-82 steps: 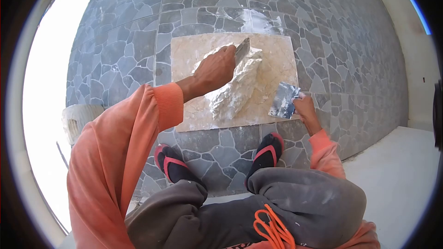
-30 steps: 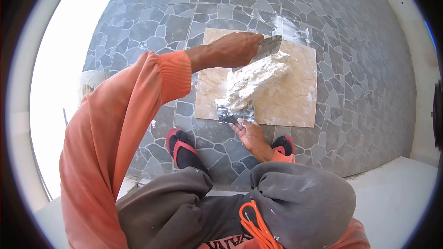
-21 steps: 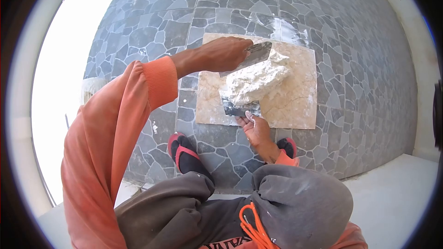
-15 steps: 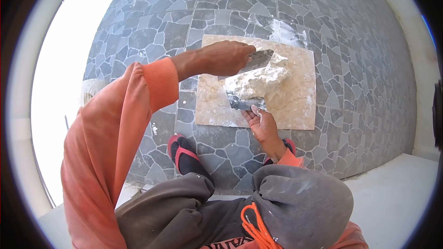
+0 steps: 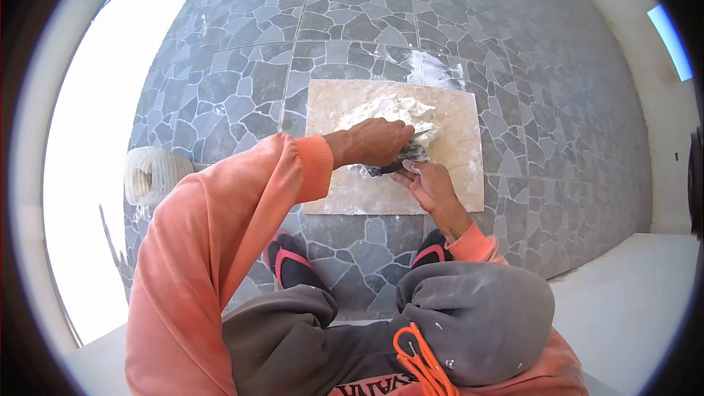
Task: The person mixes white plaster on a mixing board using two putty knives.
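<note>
Both left hand and right hand close fingers on putty knives, apparently scraping blades clean; next, scoop putty at twelve o'clock.

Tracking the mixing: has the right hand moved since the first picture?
Yes. The right hand moved left from the right edge of the beige tile toward its middle, meeting the left hand.

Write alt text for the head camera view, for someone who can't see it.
Seen from above, a crouching person's left hand grips a putty knife and the right hand holds a scraper, blades meeting beside a heap of white paste on a beige tile. The tile lies on a grey stone-pattern floor.
</note>
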A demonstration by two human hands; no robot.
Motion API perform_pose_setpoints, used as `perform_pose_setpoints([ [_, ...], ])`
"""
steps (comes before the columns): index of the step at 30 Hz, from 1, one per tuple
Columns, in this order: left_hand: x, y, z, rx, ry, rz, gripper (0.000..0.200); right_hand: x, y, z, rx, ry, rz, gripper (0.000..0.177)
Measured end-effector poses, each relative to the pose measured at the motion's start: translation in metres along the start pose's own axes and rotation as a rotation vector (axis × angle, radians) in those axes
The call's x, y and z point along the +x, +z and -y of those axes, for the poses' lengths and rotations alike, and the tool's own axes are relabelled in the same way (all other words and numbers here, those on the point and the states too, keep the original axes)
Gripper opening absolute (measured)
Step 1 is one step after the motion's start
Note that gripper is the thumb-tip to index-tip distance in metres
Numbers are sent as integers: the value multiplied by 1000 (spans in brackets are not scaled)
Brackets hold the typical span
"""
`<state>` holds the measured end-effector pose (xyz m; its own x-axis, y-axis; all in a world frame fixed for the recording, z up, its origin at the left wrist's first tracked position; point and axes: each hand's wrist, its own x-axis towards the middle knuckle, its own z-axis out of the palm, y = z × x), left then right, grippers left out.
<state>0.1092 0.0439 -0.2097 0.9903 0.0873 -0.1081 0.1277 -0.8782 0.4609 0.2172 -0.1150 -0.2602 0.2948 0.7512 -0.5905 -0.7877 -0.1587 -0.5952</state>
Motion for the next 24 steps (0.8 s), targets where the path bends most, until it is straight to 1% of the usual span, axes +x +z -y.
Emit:
perform_pose_setpoints([
  [1, 3, 0, 1, 1, -13, -9, 21, -8, 4, 7, -46, -19, 7, 25],
  [4, 12, -10, 8, -24, -64, -36, 20, -25, 6, 40, -180, 7, 51, 29],
  [7, 20, -17, 26, -53, -131, -50, 18, -32, 4, 90, -392, -9, 70, 31],
  [8, 22, -17, 37, -60, -111, -73, 18, -33, 6, 109, -488, -41, 58, 30],
  [10, 21, -33, 43, -106, -154, -89, 20, -24, 8, 150, -691, -59, 55, 28],
  [11, 19, -38, 49, -135, -163, -98, 21, -22, 16, 167, -801, -91, -5, 26],
  [12, 17, -38, 56, -156, -160, -131, 22, -25, 28, 182, -885, -140, -12, 26],
  [13, 16, -43, 61, -168, -158, -169, 23, -17, 33, 194, -914, -139, -24, 26],
  [14, 15, -47, 65, -173, -214, -156, 26, -10, 35, 207, -942, -136, -36, 27],
  [17, 10, -48, 87, -267, -161, -301, 28, 15, 44, 224, -1005, -139, -43, 26],
  [18, 5, -50, 88, -312, -174, -339, 31, 19, 46, 226, -1026, -141, -28, 26],
  [21, -10, -76, 83, -431, -213, -322, 31, 32, 49, 230, -1064, -146, 25, 27],
  [22, -16, -86, 81, -454, -237, -284, 30, 34, 48, 230, -1072, -148, 47, 28],
  [24, -28, -109, 74, -512, -284, -251, 28, 37, 46, 232, -1019, -123, 28, 28],
])
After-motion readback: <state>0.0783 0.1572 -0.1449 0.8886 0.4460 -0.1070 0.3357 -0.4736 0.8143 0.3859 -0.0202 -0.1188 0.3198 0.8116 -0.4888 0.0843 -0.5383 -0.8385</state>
